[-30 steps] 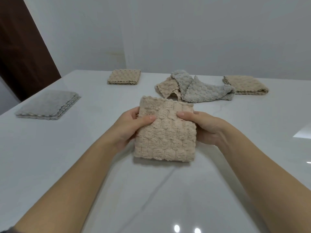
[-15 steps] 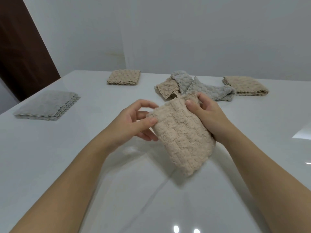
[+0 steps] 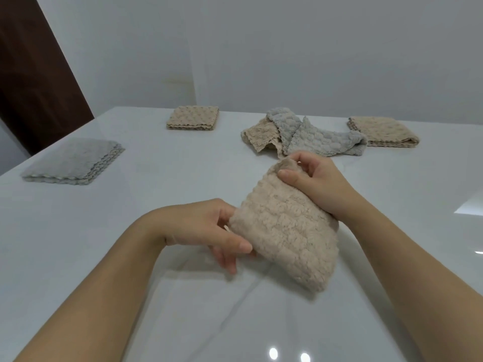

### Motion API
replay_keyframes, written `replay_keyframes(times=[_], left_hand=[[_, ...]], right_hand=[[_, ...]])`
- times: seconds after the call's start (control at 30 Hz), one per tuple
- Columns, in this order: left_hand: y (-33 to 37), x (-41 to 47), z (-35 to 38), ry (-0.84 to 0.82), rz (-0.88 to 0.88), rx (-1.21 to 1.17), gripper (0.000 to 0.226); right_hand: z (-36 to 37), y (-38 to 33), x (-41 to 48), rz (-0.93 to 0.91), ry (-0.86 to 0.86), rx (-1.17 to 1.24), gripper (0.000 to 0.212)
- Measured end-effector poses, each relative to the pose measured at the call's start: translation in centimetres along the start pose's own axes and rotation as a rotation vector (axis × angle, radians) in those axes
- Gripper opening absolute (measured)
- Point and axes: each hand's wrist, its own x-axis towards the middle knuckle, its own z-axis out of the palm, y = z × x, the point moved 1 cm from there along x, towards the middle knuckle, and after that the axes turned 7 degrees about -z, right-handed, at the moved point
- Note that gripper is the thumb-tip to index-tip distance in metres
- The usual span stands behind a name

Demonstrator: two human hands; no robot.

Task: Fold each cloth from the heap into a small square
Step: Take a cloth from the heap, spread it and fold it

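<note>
Far left of the grip, a grey folded stack (image 3: 72, 162) lies flat on the white table (image 3: 162, 184), scalloped edges aligned, well apart from the hands. Beyond the grip and to its left, a beige folded stack (image 3: 193, 121) rests near the table's far edge.

The left hand (image 3: 209, 231) holds the lower left edge of the beige folded cloth (image 3: 287, 231): the thumb lies on top of the edge, the fingers curl beneath it. The pinch is closed on the fabric. The cloth is raised off the table, tilted, with its folded corner hanging lowest toward the right. It is doubled over into a compact, thick pad; whether its edges line up cannot be told.

The right hand (image 3: 317, 185) clasps the upper corner of the same cloth, thumb pressed on the near face, fingers bent over the top edge. This grasp is also closed on the fabric.

Directly beyond the right hand, the heap (image 3: 300, 134) lies on the table: one beige cloth and one grey cloth, both loose and crumpled, the grey overlapping the beige. Beyond the grip and to its right, a second beige folded stack (image 3: 383, 131) sits touching or just beside the grey cloth's end; which cannot be told.

No container is in view; every cloth rests directly on the table or in the hands.
</note>
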Motion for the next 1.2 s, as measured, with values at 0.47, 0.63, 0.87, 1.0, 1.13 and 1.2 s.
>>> replay_keyframes(times=[0.47, 0.63, 0.87, 1.0, 1.13, 1.2], left_hand=[[0.9, 1.3, 0.0, 0.623, 0.617, -0.009, 0.004], [1.1, 1.4, 0.7, 0.641, 0.647, -0.038, 0.010], [0.7, 1.2, 0.6, 0.329, 0.364, -0.168, 0.018], [0.7, 0.4, 0.1, 0.089, 0.199, -0.060, 0.011], [1.2, 0.0, 0.6, 0.091, 0.297, -0.116, 0.005], [1.1, 0.4, 0.8, 0.158, 0.352, -0.164, 0.031]], right_hand=[[1.9, 1.2, -0.4, 0.335, -0.141, 0.235, 0.032], [2.2, 1.2, -0.4, 0.406, -0.170, 0.231, 0.031], [2.2, 0.6, -0.5, 0.353, -0.203, 0.243, 0.035], [2.5, 0.0, -0.5, 0.273, -0.229, 0.147, 0.034], [2.9, 0.1, -0.6, 0.250, -0.258, 0.139, 0.029], [3.4, 0.5, -0.4, 0.266, -0.264, 0.139, 0.021]])
